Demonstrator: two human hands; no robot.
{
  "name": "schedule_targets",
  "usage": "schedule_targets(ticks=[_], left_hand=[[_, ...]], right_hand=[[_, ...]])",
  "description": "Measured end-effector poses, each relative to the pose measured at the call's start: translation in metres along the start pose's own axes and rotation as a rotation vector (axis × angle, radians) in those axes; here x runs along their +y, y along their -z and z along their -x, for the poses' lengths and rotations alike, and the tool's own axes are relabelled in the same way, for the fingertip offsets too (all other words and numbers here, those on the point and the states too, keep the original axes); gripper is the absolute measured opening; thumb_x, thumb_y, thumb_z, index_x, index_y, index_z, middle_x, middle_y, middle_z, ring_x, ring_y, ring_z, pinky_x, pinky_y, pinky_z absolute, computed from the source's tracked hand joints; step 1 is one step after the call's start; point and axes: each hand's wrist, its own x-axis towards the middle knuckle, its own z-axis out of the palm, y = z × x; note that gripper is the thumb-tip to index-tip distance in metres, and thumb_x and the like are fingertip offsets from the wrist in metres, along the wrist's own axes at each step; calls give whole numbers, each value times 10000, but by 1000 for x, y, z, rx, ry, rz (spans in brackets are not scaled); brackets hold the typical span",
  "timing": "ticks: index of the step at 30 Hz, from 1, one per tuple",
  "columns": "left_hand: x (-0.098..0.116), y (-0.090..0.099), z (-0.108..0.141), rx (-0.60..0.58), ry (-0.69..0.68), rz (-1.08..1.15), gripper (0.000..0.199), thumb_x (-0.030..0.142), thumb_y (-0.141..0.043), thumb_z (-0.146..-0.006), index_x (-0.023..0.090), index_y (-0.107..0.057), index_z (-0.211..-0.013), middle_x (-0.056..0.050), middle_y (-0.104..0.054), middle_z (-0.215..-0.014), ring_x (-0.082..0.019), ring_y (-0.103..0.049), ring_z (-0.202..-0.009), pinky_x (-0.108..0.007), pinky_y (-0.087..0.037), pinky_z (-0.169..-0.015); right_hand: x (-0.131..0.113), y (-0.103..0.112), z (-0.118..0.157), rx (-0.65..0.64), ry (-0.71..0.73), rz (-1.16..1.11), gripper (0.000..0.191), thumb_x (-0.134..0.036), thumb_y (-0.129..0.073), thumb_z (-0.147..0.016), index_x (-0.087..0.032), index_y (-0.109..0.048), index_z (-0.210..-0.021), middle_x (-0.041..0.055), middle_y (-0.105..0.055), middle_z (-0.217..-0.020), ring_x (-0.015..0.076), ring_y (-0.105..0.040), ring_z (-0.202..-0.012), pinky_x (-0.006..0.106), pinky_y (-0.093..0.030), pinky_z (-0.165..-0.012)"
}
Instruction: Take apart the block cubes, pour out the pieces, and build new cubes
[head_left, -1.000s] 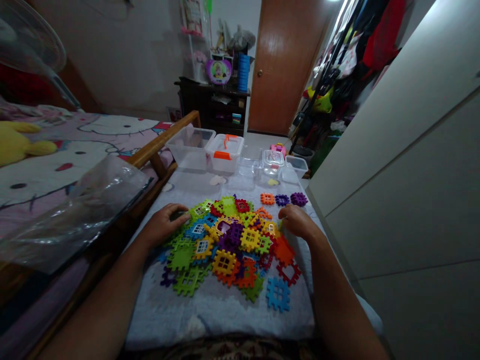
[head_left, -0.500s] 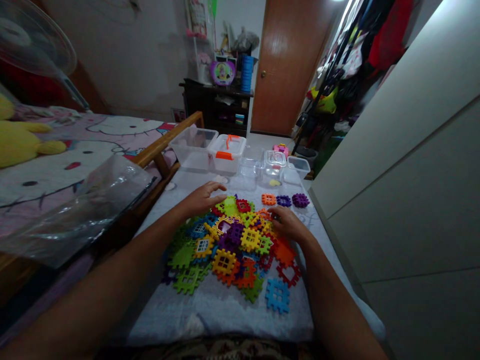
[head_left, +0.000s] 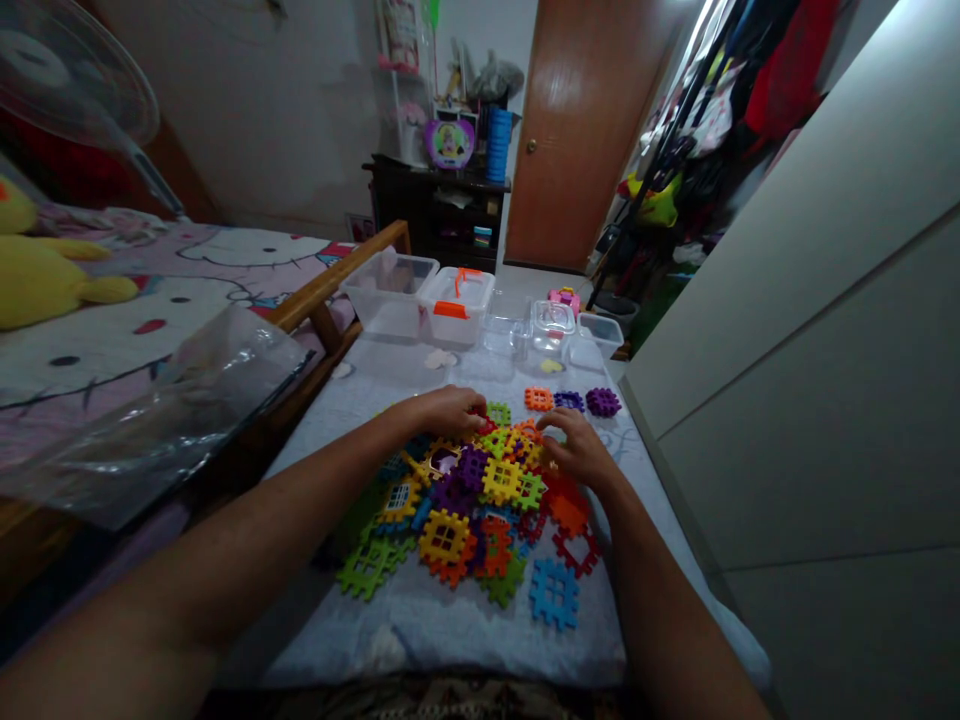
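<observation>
Colourful plastic interlocking tiles lie in a heap on the cloth-covered table point(head_left: 442, 645). Over the heap's far side, my left hand point(head_left: 451, 410) has its fingers closed on a red tile point(head_left: 486, 424). My right hand point(head_left: 576, 446) rests at the heap's right edge, its fingers apart and curved beside an orange tile point(head_left: 529, 430). A yellow tile point(head_left: 501, 481) and a purple tile point(head_left: 472, 467) sit near the top. Nearest me at the right lies a blue tile point(head_left: 554, 593). Beyond my right hand are an orange tile point(head_left: 538, 399) and purple tiles point(head_left: 603, 402).
Clear plastic boxes stand along the table's far end, among them an open box point(head_left: 390, 300) and a lidded box with orange clips point(head_left: 456, 308). A wooden bed rail point(head_left: 322, 285) and a plastic bag point(head_left: 180, 410) are at left; a pale cabinet point(head_left: 810, 350) borders the right.
My left hand has moved right across the far side of the heap and closed on the red tile. Some tiles at the heap's left have shifted slightly. My right hand has barely moved.
</observation>
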Motion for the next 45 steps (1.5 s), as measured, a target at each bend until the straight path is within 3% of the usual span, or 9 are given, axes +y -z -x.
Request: schedule_targets(ticks=[5,8,11,17,22,29,33,38,45], left_hand=[[-3,-3,15,33,-76,-25,361,389,-540,-879,181,-710,-1121,-96,-720,-1153,-238,-649,-1041,-303,-471,-913],[-11,-2,29,198,-88,-54,413,396,-537,-889,167,-652,-1214,-130,-615,-1342,-273,-540,-1255,-372,-389,-1071],[-26,-1,51,309,-60,0,449,444,-506,-901,177,-619,-1244,-124,-586,-1379,-277,-494,-1313,-402,-351,-1119],[-72,-19,102,520,148,210,570,633,-492,-840,188,-667,-1150,-111,-658,-1259,-300,-585,-1207,-399,-418,-1074],[-101,-44,122,722,359,433,615,717,-509,-790,203,-713,-1059,-89,-718,-1146,-302,-661,-1071,-397,-493,-990],[-106,-56,125,767,374,609,593,695,-578,-764,186,-732,-1027,-74,-750,-1059,-293,-676,-1011,-386,-509,-952],[-103,-58,127,777,357,616,561,655,-597,-761,173,-719,-1022,-80,-742,-1063,-290,-663,-1030,-374,-494,-962],[-101,-58,128,816,397,639,563,676,-610,-720,183,-712,-972,-77,-748,-1047,-295,-659,-1020,-384,-491,-970],[-101,-57,128,826,419,654,510,630,-622,-716,182,-718,-939,-70,-760,-1001,-280,-677,-959,-363,-520,-918]], right_hand=[[-20,-6,-3,-90,150,-172,376,-210,-573,-872,-222,-622,-1244,93,-647,-1246,248,-552,-1180,441,-395,-1048],[-27,-11,-5,-149,187,-201,335,-200,-590,-861,-214,-648,-1190,100,-658,-1205,247,-575,-1134,445,-412,-1030],[-29,-11,-7,-160,188,-237,240,-186,-591,-844,-209,-683,-1065,89,-657,-1120,230,-593,-1065,415,-443,-984],[-23,3,-2,-193,113,-311,305,-80,-544,-678,-214,-656,-928,41,-622,-1001,209,-592,-966,374,-476,-904],[-11,15,4,-228,4,-374,316,-143,-527,-707,-206,-631,-999,51,-646,-1029,227,-614,-976,404,-495,-894],[-7,7,4,-268,102,-311,649,-166,-567,-696,-227,-540,-1341,94,-520,-1417,298,-435,-1346,506,-299,-1152],[-11,3,3,-320,90,-262,604,-184,-594,-737,-214,-554,-1339,101,-561,-1341,292,-482,-1289,494,-345,-1125],[-10,5,6,-248,58,-285,587,-306,-698,-779,-249,-538,-1340,89,-550,-1345,270,-500,-1275,468,-371,-1110],[14,34,12,-194,-11,-272,495,-365,-673,-811,-225,-603,-1280,95,-601,-1247,270,-571,-1170,458,-439,-1034]])
